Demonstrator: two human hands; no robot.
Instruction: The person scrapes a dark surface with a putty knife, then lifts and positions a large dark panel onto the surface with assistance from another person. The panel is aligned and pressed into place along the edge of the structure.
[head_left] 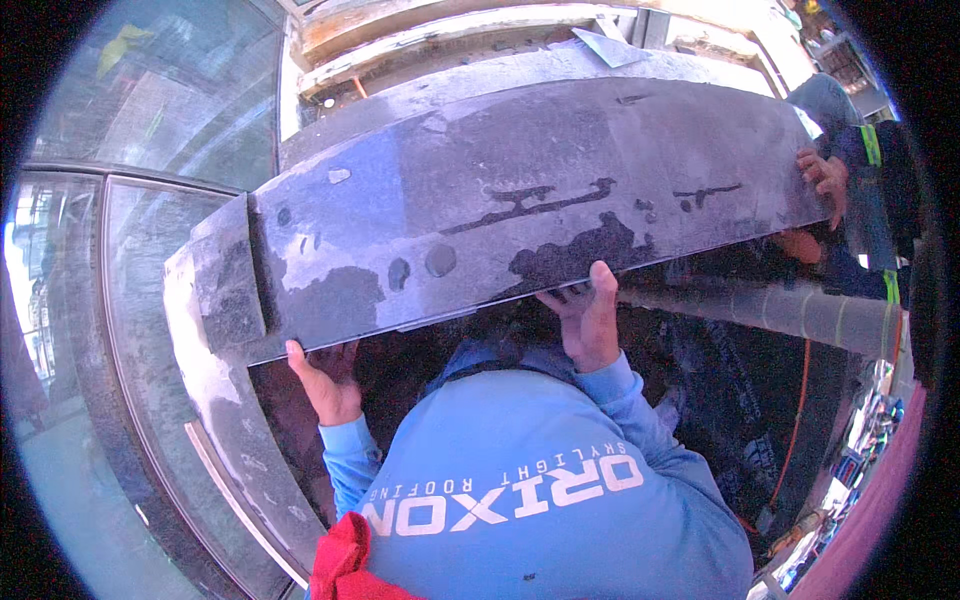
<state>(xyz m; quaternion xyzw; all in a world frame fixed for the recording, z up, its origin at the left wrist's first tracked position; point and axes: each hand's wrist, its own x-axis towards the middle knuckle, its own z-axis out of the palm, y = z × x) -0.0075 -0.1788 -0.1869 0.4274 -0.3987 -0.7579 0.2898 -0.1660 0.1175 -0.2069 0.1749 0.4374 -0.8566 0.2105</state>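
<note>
A long dark metal panel point(520, 200), stained with damp patches, spans the view from left to right. My left hand point(325, 382) grips its lower edge near the left end, fingers tucked under it. My right hand point(590, 322) holds the same edge near the middle, thumb up against the rim and palm below. Both blue sleeves rise from my blue shirt point(540, 490) at the bottom. At the panel's right end, another person's two hands point(822, 178) hold it as well.
A curved grey metal curb point(215, 370) and glass panes point(150, 110) lie on the left. A grey pipe point(790, 308) runs under the panel on the right, with an orange cable point(795, 420) below it. A red cloth point(342, 558) sits at the bottom.
</note>
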